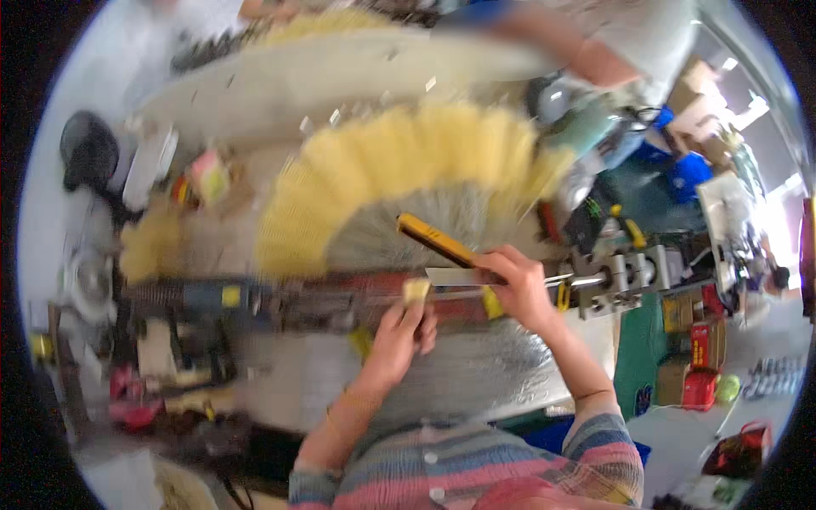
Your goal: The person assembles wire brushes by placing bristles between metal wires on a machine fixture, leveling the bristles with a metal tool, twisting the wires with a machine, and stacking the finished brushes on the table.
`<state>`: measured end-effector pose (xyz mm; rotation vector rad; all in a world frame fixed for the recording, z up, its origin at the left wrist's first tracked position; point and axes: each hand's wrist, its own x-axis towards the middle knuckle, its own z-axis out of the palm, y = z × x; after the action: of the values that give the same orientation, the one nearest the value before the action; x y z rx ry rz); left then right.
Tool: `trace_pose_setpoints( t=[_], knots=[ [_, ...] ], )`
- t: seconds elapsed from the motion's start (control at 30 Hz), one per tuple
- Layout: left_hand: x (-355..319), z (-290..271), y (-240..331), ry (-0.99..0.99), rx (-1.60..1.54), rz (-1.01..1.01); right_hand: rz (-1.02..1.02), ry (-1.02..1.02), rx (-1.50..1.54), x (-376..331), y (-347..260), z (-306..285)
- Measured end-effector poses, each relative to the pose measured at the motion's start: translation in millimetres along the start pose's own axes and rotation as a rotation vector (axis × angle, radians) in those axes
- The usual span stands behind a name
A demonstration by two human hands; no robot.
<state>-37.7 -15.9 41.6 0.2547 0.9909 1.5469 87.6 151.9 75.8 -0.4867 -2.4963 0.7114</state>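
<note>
My left hand [402,338] is closed, its thumb and fingers pinching a small pale-yellow block-like piece [416,291]. To its right, my right hand [520,287] is wrapped round a slim yellow-and-black tool [435,241], shaped like a utility knife, whose far end points up and left. Both hands are over a long reddish bench rail [365,287], and a thin metal rod passes beside my right hand. Beyond them a wide fan of yellow bundles [399,144] with greyish inner ends spreads over the bench. Blur hides the fine detail of the pieces.
Metal clamping blocks [616,280] stand at the rail's right end. A shiny sheet [501,365] covers the near bench. Across the bench another person's arm [595,61] reaches in. Boxes and a red container [699,389] are on the right; a white fan [89,285] is at left.
</note>
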Motion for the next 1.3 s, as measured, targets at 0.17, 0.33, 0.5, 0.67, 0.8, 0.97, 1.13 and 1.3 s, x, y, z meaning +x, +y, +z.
trace_pose_setpoints(
  t=[0.17,0.33,0.5,0.67,0.8,0.97,1.13,1.3],
  knots=[
    [-3,-9,10,-0.273,-0.374,-0.147,0.131,-0.134,0.210,5,-5,1],
    [-15,-24,9,-0.285,-0.224,-0.225,0.305,-0.341,0.371,18,-2,-2],
    [4,1,-36,-0.223,-0.403,0.107,0.181,-0.340,0.358,14,4,-7],
    [4,-10,-37,-0.300,-0.623,0.212,0.136,-0.029,0.036,6,-15,-7],
    [2,-11,-37,-0.313,-0.675,0.204,0.090,0.036,0.033,-27,-40,23],
    [2,0,-35,-0.316,-0.632,0.168,-0.064,0.171,-0.011,-29,-52,22],
    [2,2,-42,-0.181,-0.580,0.252,0.011,0.108,-0.240,-34,-12,-44],
    [1,9,-45,-0.089,-0.447,0.277,-0.115,0.052,-0.228,-28,-16,-28]
  ],
)
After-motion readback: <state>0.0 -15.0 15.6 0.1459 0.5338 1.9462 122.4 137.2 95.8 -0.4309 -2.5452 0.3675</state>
